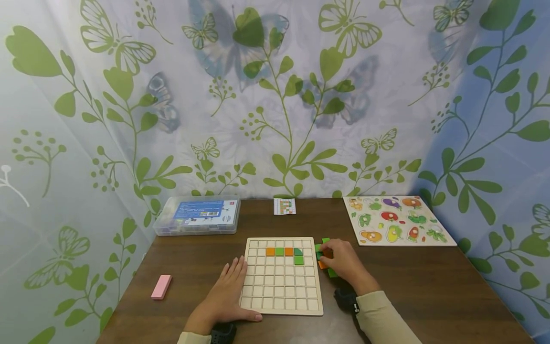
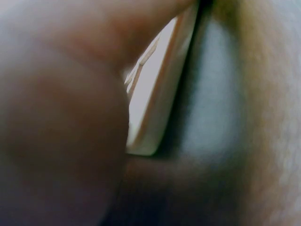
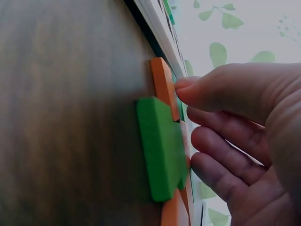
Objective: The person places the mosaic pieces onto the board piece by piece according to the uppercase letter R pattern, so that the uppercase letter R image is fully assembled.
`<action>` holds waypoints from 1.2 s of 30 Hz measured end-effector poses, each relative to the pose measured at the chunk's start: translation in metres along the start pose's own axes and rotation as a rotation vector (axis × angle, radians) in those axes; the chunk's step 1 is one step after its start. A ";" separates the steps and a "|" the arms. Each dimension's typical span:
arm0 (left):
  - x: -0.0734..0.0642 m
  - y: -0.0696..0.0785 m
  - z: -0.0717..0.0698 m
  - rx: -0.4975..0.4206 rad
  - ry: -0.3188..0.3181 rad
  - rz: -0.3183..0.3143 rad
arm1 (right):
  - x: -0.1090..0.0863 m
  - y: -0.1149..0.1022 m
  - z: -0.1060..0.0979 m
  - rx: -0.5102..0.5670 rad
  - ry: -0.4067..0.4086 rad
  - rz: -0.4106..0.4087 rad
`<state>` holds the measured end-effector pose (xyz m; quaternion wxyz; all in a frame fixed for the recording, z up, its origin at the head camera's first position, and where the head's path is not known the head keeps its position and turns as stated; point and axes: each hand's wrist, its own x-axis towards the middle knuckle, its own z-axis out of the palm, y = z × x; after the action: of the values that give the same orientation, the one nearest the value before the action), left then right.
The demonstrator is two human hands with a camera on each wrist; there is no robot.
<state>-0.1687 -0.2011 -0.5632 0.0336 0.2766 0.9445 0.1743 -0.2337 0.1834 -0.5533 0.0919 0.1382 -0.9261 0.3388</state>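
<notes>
A wooden grid board point(image 1: 279, 279) lies on the table, with orange and green square tiles and a quarter-round dark green tile point(image 1: 298, 252) in its upper cells. My left hand point(image 1: 229, 291) rests along the board's left edge, fingers straight and thumb at the lower corner; its wrist view is mostly blurred skin beside the board's edge point(image 2: 162, 99). Over a small pile of loose tiles right of the board is my right hand point(image 1: 343, 263), fingers loosely bent. In the right wrist view its thumb is by an orange tile point(image 3: 163, 87), near a thick green tile point(image 3: 160, 146). No tile shows in its grasp.
A clear plastic case point(image 1: 197, 215) stands at the back left, and a pink block point(image 1: 161, 287) lies at the left. A small pattern card point(image 1: 285, 206) is at the back middle. Behind the right hand lies a vegetable puzzle board point(image 1: 399, 220). A patterned curtain closes off the back.
</notes>
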 end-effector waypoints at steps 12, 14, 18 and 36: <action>0.000 -0.001 0.002 0.012 0.000 0.004 | -0.002 -0.005 0.006 -0.027 -0.012 -0.019; 0.000 -0.001 0.002 0.016 0.000 0.008 | -0.002 -0.004 0.006 -0.032 -0.014 -0.025; 0.000 -0.001 0.002 0.016 0.000 0.011 | -0.002 -0.005 0.007 -0.034 -0.008 -0.036; 0.001 -0.001 0.002 0.016 0.000 0.006 | -0.002 -0.008 0.014 -0.050 0.061 -0.006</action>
<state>-0.1695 -0.2010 -0.5650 0.0310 0.2798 0.9450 0.1666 -0.2299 0.1691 -0.5594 0.1247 0.1283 -0.9306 0.3194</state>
